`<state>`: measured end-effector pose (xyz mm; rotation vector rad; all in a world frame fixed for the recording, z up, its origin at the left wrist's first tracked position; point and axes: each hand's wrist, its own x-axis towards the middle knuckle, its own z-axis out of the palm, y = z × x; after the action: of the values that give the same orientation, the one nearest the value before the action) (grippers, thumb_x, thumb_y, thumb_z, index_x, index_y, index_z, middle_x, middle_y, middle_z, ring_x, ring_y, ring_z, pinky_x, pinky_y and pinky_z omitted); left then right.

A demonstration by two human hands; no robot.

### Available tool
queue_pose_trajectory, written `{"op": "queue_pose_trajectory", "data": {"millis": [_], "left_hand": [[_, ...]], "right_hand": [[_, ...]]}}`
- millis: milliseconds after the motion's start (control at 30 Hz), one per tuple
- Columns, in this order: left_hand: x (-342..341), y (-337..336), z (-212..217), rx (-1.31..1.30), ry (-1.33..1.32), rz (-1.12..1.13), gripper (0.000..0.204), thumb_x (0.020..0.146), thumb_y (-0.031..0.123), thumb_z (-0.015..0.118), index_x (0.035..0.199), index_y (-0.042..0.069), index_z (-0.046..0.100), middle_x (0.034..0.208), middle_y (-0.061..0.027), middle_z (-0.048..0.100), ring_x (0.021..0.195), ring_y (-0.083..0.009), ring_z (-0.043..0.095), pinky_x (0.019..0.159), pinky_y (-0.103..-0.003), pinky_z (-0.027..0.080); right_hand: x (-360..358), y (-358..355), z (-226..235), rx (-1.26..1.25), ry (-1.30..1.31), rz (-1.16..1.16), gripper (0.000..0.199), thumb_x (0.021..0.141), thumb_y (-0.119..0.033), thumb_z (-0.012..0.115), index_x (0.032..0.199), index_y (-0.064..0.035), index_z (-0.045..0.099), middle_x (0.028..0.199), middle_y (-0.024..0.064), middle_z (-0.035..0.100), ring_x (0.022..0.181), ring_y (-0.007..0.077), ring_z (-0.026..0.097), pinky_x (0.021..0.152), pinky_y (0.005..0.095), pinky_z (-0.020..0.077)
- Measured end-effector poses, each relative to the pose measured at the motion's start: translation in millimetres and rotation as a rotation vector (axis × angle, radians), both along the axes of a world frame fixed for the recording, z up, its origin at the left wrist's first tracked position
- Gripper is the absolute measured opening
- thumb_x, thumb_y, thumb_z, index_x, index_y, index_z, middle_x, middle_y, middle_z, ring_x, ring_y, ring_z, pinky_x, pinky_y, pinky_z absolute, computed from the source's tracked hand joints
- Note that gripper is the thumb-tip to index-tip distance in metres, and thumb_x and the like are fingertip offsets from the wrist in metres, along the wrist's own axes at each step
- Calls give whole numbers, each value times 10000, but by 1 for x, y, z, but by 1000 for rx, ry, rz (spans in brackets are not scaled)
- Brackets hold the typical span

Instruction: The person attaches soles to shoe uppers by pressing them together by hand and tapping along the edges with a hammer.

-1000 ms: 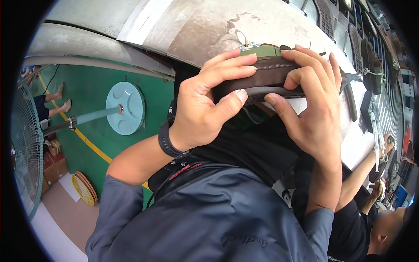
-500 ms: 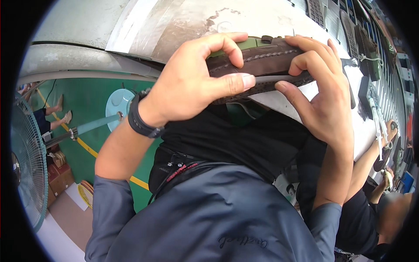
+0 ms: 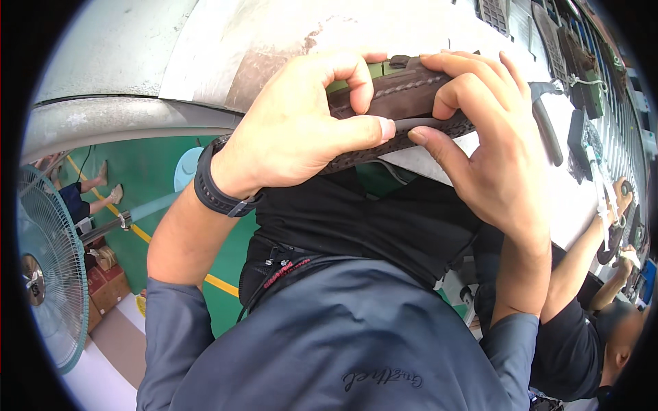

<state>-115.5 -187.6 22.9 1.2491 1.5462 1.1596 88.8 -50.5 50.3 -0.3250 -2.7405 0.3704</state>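
A brown shoe (image 3: 406, 103) with a stitched seam and green patches is held on its side over the near edge of the white worktable (image 3: 274, 41). Its dark, knobbly sole (image 3: 363, 155) faces me. My left hand (image 3: 295, 127) grips one end, thumb pressed along the grey strip at the sole's edge and fingers curled over the top. The other end is in my right hand (image 3: 495, 147), thumb against the same edge and fingers over the upper. Both thumbs lie near each other with a short gap between. My palms hide the shoe's ends.
A hammer (image 3: 547, 130) and a black box (image 3: 582, 140) with white tools lie right of the shoe. Soles and shoes (image 3: 548, 44) stand on a slatted rack beyond. A co-worker's arm (image 3: 579, 257) reaches in at right. A fan (image 3: 48, 267) stands left.
Both hands and the shoe have shifted slightly left in view, the right hand more than the left. My grip on the shoe stays much the same. The co-worker's head and arm have moved.
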Motion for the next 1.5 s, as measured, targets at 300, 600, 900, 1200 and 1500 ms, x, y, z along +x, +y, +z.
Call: {"op": "queue_pose_trajectory", "data": {"millis": [300,600,900,1200,1500], "left_hand": [[-8,12,1,83,221,-53,319,825,144,821,975,73,549,1449,-216,601,1270,-246,587,1120,-394,432],[-14,49,0,52,219,-247,445,836,254,902,1002,84,525,1404,-163,644,1243,-251,599,1113,-398,450],[-7,48,0,90,219,-222,445,838,240,893,1048,66,541,1384,-176,632,1228,-253,596,1106,-407,459],[7,36,-6,173,299,-168,856,801,283,880,1513,-6,503,1436,-194,598,1350,-318,578,1157,-408,422],[6,42,-7,159,332,-187,872,783,284,884,1514,-4,504,1437,-211,590,1340,-334,582,1154,-418,426]], "right_hand": [[13,22,-3,-69,-10,-126,621,698,-133,932,1236,-26,643,1284,116,704,1212,309,648,1042,416,502],[22,27,-18,-207,172,-90,614,755,-137,923,1289,-23,644,1400,140,668,1296,281,628,1122,401,473],[10,26,10,-343,-15,-225,653,727,-238,950,1271,-22,660,1297,137,707,1269,248,642,1093,376,477],[42,99,-26,-691,90,-15,782,725,-380,946,1404,-92,684,1393,119,687,1325,268,618,1147,399,459],[27,114,-25,-713,54,78,909,653,-587,880,1318,14,728,1228,134,759,1141,225,711,1007,345,545]]}}
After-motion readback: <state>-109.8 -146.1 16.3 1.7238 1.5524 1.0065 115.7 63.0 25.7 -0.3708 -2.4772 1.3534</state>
